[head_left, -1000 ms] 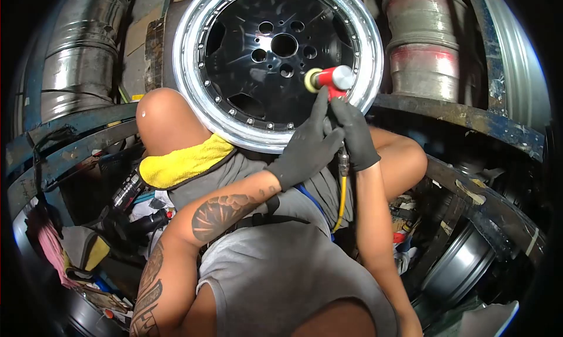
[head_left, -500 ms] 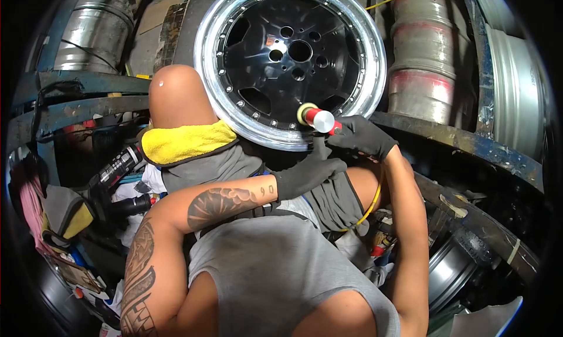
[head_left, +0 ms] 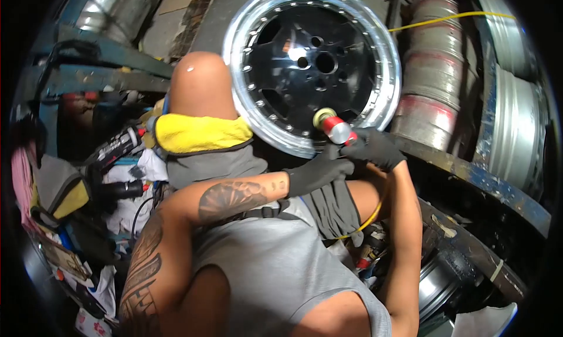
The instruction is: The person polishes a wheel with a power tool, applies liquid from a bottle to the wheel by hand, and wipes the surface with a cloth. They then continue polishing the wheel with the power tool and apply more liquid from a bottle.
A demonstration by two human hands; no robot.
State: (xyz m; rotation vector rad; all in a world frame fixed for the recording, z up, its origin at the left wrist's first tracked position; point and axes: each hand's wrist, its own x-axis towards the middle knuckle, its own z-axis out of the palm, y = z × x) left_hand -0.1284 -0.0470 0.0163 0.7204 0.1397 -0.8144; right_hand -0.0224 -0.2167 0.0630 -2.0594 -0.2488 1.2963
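Note:
In my black-gloved right hand is a small red and silver polisher, its fingers wrapped round the handle. The polisher's round yellow pad is at the lower part of a wheel rim's black face; whether it touches cannot be made out. The wheel rim has a shiny silver lip with bolts round it and leans against my legs. My left hand, also black-gloved, is just below the polisher at the rim's lower edge, fingers apart, with nothing visible in them.
A yellow cloth lies over my left thigh. To the left are a black bottle and a grey-yellow cloth. Stacked silver rims stand at right behind a blue metal beam. A yellow hose crosses at upper right.
The view has shifted, so the wheel rim appears further right. The polisher stays in my right hand over the lower face, its pad now tilted to the upper left. My left hand stays below.

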